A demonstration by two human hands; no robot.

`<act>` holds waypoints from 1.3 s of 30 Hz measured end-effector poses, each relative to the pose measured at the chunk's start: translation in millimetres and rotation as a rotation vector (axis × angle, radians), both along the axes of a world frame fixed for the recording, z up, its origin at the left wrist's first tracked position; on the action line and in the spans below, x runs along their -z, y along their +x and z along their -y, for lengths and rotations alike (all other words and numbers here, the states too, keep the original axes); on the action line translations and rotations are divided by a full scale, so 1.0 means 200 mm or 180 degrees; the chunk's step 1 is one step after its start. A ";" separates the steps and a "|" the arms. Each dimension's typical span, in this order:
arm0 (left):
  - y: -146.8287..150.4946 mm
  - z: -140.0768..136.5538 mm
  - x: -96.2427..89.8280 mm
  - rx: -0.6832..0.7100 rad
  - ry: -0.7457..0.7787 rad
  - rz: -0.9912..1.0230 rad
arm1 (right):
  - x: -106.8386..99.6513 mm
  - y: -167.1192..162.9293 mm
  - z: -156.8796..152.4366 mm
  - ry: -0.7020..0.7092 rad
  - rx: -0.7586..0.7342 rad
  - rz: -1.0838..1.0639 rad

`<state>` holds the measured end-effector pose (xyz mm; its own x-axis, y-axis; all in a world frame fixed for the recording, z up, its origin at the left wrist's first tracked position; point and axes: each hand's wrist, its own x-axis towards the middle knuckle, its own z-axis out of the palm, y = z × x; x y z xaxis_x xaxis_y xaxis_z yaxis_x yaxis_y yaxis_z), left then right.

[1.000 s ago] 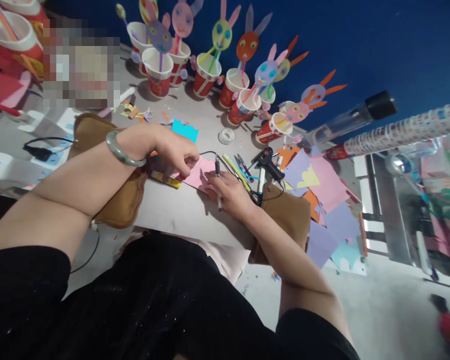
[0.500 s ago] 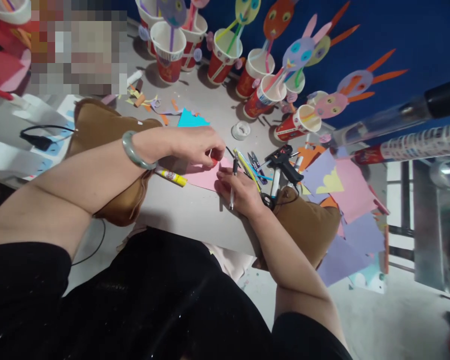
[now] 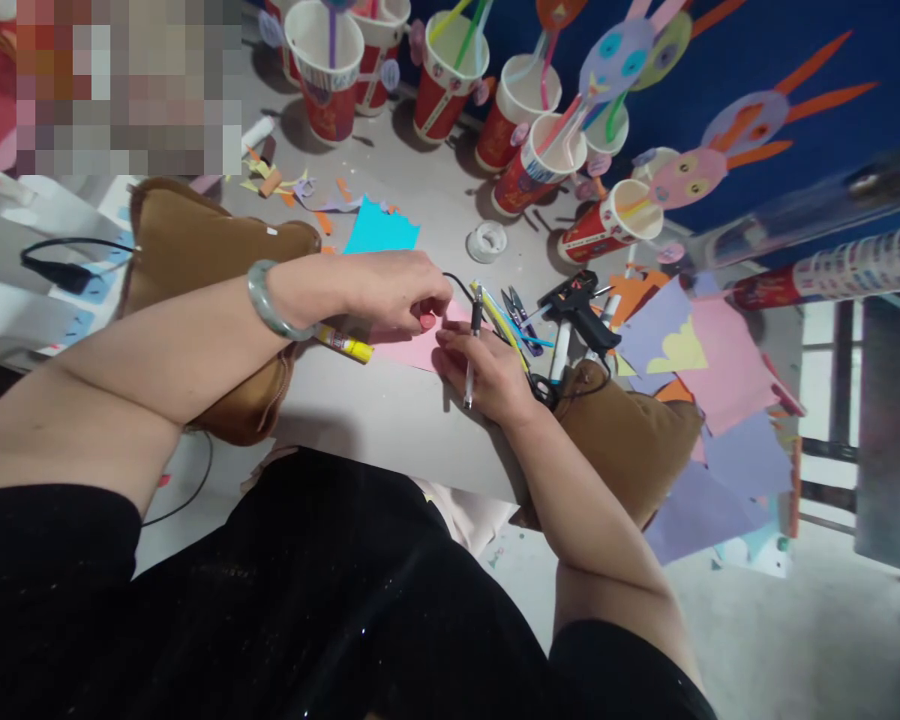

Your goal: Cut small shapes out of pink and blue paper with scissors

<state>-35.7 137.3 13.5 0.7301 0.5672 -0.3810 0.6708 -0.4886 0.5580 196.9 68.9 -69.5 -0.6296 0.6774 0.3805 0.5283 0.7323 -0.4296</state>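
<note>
Glue stick (image 3: 347, 344) is left lying beside the left wrist; a second ago the left hand (image 3: 397, 290) was held closer to its tip, and it has since been shifted right, almost up to the right hand (image 3: 487, 370). A small red piece (image 3: 427, 321) is now shown at the left fingertips, apparently pinched there, over the pink paper (image 3: 401, 348) that is laid on the table (image 3: 390, 430) beneath the hands. In the right hand a pen (image 3: 476, 310) is carried across the fingers, as before; whether anything else is gripped by those curled fingertips cannot be told. Close work between both hands is judged to be under way, with the glue stick out of use. Around them, from the left, a brown cushion (image 3: 195, 240) is partly covered by the left forearm, and paper scraps (image 3: 274, 184) and a blue sheet (image 3: 382, 228) are scattered on the far side. Red cups (image 3: 328, 98) are lined up farther off. Room just beyond the right hand is taken up by a yellow strip (image 3: 501, 320) and a glue gun (image 3: 581, 310), and part of the pink paper is hidden by the hands.
</note>
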 end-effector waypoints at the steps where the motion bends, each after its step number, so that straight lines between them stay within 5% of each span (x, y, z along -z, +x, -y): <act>1: -0.01 -0.01 -0.01 0.0010 0.0024 -0.0017 | 0.00 0.00 0.00 0.0020 0.0022 -0.0007; 6: -0.05 -0.04 -0.06 0.0030 0.0220 -0.0213 | -0.05 -0.01 0.01 -0.0057 0.0342 -0.0201; 11: -0.08 -0.05 0.00 0.0034 0.0249 -0.0244 | -0.12 -0.05 -0.01 -0.0607 0.0945 -0.0467; 15: -0.09 -0.03 0.03 0.0103 0.0438 -0.0084 | -0.17 -0.12 -0.04 -0.0948 0.0873 -0.0504; 23: -0.08 -0.02 0.03 0.0160 0.0461 -0.0045 | -0.11 -0.21 -0.04 -0.0671 0.0930 -0.0505; 39: -0.05 -0.03 -0.04 0.0009 0.0085 -0.0407 | -0.11 -0.17 -0.03 -0.0799 0.0886 -0.0571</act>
